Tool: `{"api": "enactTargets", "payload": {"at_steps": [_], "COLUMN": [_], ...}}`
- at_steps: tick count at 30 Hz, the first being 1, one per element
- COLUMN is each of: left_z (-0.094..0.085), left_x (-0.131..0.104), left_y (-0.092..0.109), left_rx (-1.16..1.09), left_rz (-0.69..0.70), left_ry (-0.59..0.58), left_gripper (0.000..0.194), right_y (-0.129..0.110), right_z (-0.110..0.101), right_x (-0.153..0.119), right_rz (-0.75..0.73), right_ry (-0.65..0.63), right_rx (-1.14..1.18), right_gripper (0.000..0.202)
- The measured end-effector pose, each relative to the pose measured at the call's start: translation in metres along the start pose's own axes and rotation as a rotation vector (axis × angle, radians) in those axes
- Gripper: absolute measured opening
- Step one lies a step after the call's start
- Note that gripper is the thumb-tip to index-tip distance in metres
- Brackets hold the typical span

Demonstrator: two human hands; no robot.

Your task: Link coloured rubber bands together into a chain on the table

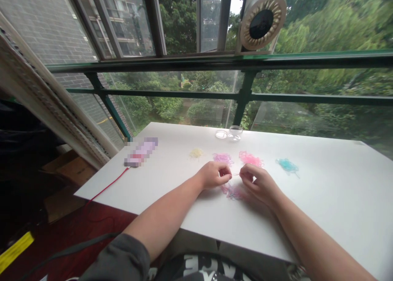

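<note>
Over the white table (172, 150), my left hand (215, 175) and my right hand (259, 183) face each other, fingers pinched. A thin, pale rubber band (236, 174) stretches across the small gap between the fingertips. Just below them lies a mixed pile of pink and purple rubber bands (233, 192), partly hidden by the hands. Beyond the hands are separate heaps: pale yellow bands (196, 152), purple bands (222, 158), pink bands (250, 158) and, to the right, teal bands (287, 165).
At the table's back edge stand a transparent round container (235, 134) and its lid (221, 134). A blurred purple phone-like object (141, 151) lies at left, with a red cable (109, 186) running off the edge. A round fan (262, 21) sits above the green railing (172, 93).
</note>
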State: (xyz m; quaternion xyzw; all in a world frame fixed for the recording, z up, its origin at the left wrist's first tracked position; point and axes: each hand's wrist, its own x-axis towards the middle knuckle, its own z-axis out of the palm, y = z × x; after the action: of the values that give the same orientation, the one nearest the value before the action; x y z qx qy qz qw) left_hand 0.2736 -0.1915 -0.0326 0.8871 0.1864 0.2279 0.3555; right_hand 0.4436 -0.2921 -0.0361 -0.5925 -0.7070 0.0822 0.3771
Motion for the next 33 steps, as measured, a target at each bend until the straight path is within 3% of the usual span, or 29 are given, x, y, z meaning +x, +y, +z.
{"api": "enactTargets", "payload": {"at_steps": [8,11,19,33], "left_z": [-0.011,-0.014,-0.015,-0.012], "left_x": [-0.001,-0.001,0.000,-0.001], "left_y": [0.005,0.006,0.007,0.005], "left_rx": [-0.004,-0.018,-0.023,-0.013], "left_rz": [-0.049,-0.067,-0.075,-0.088], "left_ry": [-0.006,-0.018,-0.014,0.024], "left_gripper": [0.013,0.014,0.015,0.014], "right_y": [0.034,0.047,0.053,0.054], "right_z": [-0.023,-0.028,-0.019,-0.022], "right_x": [-0.002,0.000,0.015,0.009], "right_rz": [0.269,0.353,0.408,0.392], "right_ry": [0.305,0.359,0.340,0.266], "right_rx": [-0.226,-0.315,-0.402,-0.491], "right_gripper": [0.010,0.014,0.018,0.025]}}
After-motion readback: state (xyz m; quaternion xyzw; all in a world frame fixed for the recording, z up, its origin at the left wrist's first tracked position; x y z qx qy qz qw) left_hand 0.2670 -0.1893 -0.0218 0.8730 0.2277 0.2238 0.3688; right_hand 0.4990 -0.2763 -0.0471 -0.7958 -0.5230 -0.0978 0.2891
